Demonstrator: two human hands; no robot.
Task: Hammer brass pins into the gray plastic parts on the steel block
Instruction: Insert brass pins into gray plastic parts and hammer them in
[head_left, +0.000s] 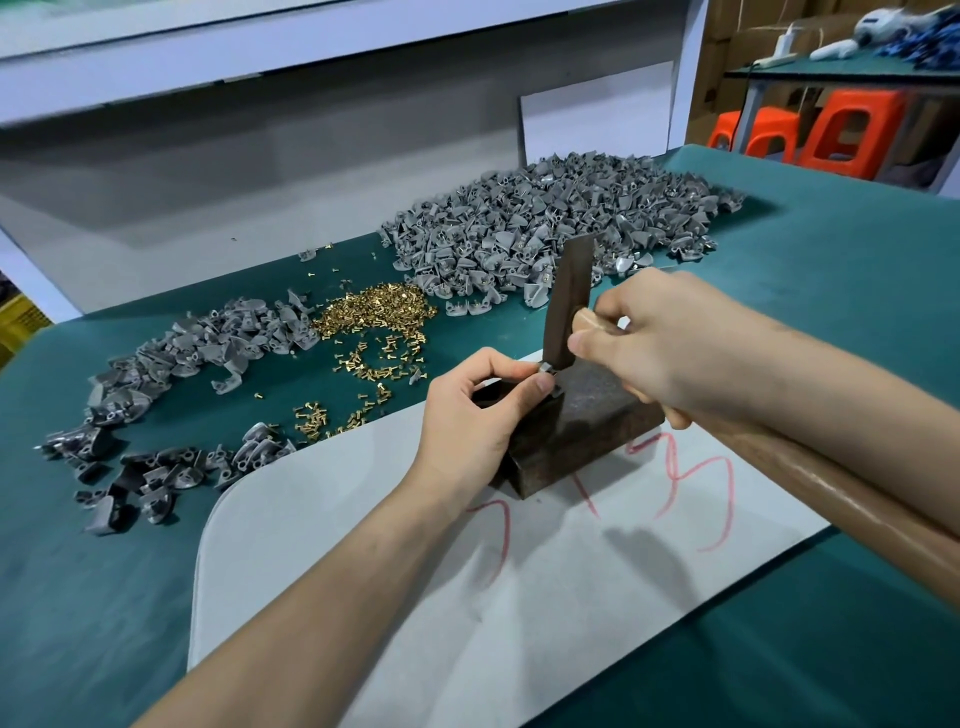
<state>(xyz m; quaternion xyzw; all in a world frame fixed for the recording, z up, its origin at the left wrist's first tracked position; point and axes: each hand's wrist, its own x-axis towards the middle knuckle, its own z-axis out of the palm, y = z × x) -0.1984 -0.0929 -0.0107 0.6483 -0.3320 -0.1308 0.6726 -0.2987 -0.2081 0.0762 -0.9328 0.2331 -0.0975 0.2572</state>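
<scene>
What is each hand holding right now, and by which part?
The left hand pinches a small gray plastic part on the steel block by its near side. The right hand grips the hammer by its wooden handle, close to the head.

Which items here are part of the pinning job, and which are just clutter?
Job: hammer in right hand, steel block, gray part pinched by left hand, brass pins, piles of gray parts.
Lying about: orange stools, far table with its clutter.
</scene>
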